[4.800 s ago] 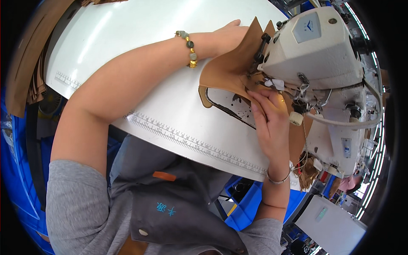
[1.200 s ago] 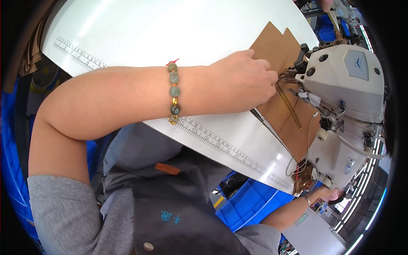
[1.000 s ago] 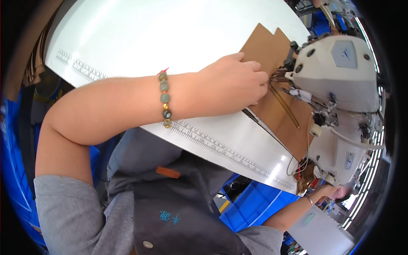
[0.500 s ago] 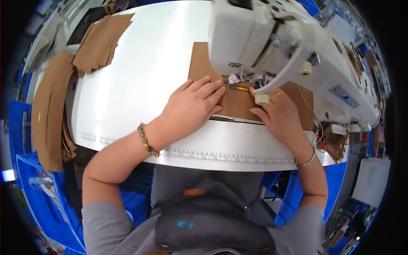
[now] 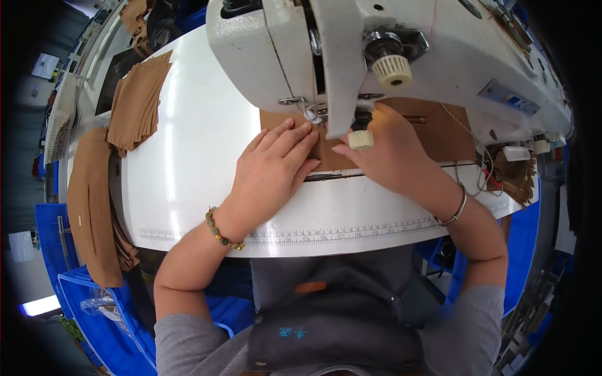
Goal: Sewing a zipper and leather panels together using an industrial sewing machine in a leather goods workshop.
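- Flat brown leather-like panel (image 5: 445, 138): on smooth white table (image 5: 194, 156), partly beneath white metal sewing machine (image 5: 439, 69); long axis left–right.
- Bare left hand (image 5: 269, 160): nearer panel's left end, palm down, grip open.
- Bare right hand (image 5: 392, 147): over panel's middle; fingertips partly hidden, grip cannot be told.

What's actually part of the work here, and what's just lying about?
In use:
brown panel
sewing machine, above it
left hand, flat on the panel
right hand, over the panel

Seemingly just lying about:
fanned brown pieces, left
brown strips, left edge
brown scraps, right end
blue bin, lower left
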Tool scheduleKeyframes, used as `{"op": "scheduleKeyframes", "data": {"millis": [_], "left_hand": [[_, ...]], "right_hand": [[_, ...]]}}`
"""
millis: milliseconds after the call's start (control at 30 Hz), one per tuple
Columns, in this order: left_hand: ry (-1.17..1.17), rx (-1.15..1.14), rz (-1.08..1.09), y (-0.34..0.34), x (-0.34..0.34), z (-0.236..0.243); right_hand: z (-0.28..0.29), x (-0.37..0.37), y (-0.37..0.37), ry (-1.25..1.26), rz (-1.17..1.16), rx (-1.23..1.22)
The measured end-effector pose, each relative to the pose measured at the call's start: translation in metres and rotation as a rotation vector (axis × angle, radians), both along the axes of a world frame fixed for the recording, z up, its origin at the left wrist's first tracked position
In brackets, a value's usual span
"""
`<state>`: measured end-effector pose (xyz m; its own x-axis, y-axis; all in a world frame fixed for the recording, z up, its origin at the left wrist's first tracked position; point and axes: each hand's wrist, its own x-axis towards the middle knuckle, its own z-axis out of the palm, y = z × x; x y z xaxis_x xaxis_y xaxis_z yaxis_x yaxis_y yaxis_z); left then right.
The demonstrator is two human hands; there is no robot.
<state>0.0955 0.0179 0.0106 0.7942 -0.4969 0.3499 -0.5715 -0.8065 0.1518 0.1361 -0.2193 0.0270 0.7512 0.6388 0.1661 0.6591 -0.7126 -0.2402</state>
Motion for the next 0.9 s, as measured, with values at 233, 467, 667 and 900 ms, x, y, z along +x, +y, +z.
{"op": "scheduleKeyframes", "data": {"millis": [233,467,667,900], "left_hand": [[0.017,-0.015,-0.016,-0.002,0.001,0.0],[0.003,-0.023,-0.038,-0.003,0.004,0.002],[-0.028,-0.029,-0.043,-0.005,0.006,0.001],[-0.03,-0.032,-0.034,-0.005,0.009,-0.002]], "right_hand": [[-0.019,0.002,0.002,-0.246,0.116,0.151],[-0.022,0.004,0.005,-0.257,0.092,0.117],[-0.025,0.006,0.007,-0.326,0.071,0.119],[-0.023,0.008,0.006,-0.313,0.064,0.127]]}}
